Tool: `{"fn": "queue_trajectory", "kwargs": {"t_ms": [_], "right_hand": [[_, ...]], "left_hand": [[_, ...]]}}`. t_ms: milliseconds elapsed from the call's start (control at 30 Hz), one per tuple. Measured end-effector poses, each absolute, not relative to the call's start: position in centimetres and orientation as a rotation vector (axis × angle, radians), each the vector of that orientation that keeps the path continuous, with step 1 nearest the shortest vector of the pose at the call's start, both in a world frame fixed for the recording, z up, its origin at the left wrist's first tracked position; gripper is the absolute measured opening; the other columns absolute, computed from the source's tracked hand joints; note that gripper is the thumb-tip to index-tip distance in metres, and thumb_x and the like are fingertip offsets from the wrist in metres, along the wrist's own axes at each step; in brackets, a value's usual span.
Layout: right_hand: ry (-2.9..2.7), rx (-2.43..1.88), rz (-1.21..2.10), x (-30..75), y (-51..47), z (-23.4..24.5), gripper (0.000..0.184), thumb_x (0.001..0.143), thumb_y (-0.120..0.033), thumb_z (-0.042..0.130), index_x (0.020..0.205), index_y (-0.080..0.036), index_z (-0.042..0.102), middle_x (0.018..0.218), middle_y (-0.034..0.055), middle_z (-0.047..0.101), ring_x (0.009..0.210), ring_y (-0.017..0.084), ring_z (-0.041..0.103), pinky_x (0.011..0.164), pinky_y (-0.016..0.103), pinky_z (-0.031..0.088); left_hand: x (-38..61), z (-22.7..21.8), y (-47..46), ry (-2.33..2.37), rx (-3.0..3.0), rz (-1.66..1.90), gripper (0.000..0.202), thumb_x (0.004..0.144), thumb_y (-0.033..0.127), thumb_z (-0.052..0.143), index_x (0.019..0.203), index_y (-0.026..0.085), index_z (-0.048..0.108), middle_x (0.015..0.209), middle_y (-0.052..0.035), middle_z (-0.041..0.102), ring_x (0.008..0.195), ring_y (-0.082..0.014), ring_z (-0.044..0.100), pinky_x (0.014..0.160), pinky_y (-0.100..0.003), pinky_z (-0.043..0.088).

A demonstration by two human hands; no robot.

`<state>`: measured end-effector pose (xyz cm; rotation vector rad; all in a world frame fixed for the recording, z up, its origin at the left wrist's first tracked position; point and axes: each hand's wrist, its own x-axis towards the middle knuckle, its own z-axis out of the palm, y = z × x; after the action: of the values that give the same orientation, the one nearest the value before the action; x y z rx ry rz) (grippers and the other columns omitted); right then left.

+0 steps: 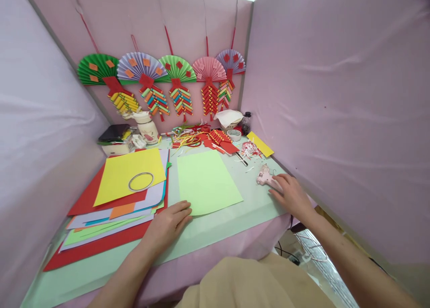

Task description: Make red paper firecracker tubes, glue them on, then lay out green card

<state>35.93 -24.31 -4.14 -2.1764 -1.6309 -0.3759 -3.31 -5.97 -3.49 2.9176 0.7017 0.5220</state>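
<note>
A light green sheet of paper [206, 182] lies flat in the middle of the table. At its lower left corner rests my left hand [173, 218], palm down, fingers stretched and fingertips touching the paper. On the right side of the table, my right hand [292, 194] has its thumb and fingers around the handle of a pale pink hot glue gun [265, 176]. The gun's nozzle end points left, away from my hand. To the left, a yellow sheet [117, 173] tops a stack of coloured papers, with a silver ring [130, 182] lying on it.
Paper fans [178, 68] with firecracker strings hang along the back wall. Below them stand a cream thermos [148, 131], a tape roll [234, 134], red paper pieces [223, 142] and cords [188, 140]. White scraps [251, 149] lie by a yellow strip [260, 144]. Fabric walls enclose both sides.
</note>
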Motion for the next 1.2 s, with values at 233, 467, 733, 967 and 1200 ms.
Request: {"fn": "queue_trajectory", "kwargs": {"t_ms": [233,467,733,967,1200], "right_hand": [[-1.432,-2.302,-0.225,37.6,-23.9,-5.4,0.026,0.086,-0.034,0.050,0.104,-0.016,0.057,0.098,0.0114,0.062,0.092,0.028,0.057,0.079,0.037,0.045],[-1.292,-2.290,-0.301,37.8,-21.4,-5.6,0.030,0.086,-0.032,0.049,0.110,-0.014,0.054,0.105,0.0134,0.062,0.095,0.028,0.056,0.083,0.038,0.043],[-1.325,-2.224,-0.532,35.8,-20.6,-4.6,0.043,0.084,-0.036,0.057,0.121,-0.014,0.052,0.117,0.0171,0.054,0.110,0.034,0.049,0.091,0.047,0.041],[-2.018,-1.588,-0.016,28.7,-19.6,-2.8,0.044,0.083,-0.041,0.064,0.123,-0.024,0.053,0.124,0.0122,0.055,0.115,0.027,0.051,0.097,0.045,0.042],[-1.734,-1.669,-0.206,29.9,-19.0,-3.4,0.025,0.092,-0.034,0.051,0.113,-0.022,0.057,0.113,0.0118,0.059,0.108,0.026,0.054,0.094,0.044,0.043]], "left_hand": [[-3.4,-3.7,-5.8,0.692,2.898,0.556,0.035,0.094,0.040,0.044,0.104,0.023,0.072,0.119,-0.0045,0.068,0.109,-0.0206,0.064,0.093,-0.033,0.053],[-3.5,-3.8,-5.7,0.696,2.889,0.539,0.034,0.094,0.041,0.044,0.105,0.024,0.072,0.120,-0.0039,0.067,0.109,-0.0207,0.064,0.093,-0.033,0.054],[-3.3,-3.5,-5.9,0.717,2.871,0.519,0.037,0.094,0.043,0.042,0.106,0.024,0.072,0.121,-0.0047,0.067,0.110,-0.0213,0.064,0.094,-0.034,0.053],[-3.2,-3.0,-6.1,0.741,2.829,0.485,0.040,0.095,0.043,0.040,0.107,0.024,0.072,0.122,-0.0037,0.066,0.111,-0.0202,0.063,0.096,-0.033,0.052],[-3.5,-3.0,-5.8,0.794,2.813,0.488,0.041,0.094,0.047,0.040,0.107,0.023,0.072,0.122,-0.0033,0.066,0.111,-0.0212,0.063,0.096,-0.034,0.052]]}}
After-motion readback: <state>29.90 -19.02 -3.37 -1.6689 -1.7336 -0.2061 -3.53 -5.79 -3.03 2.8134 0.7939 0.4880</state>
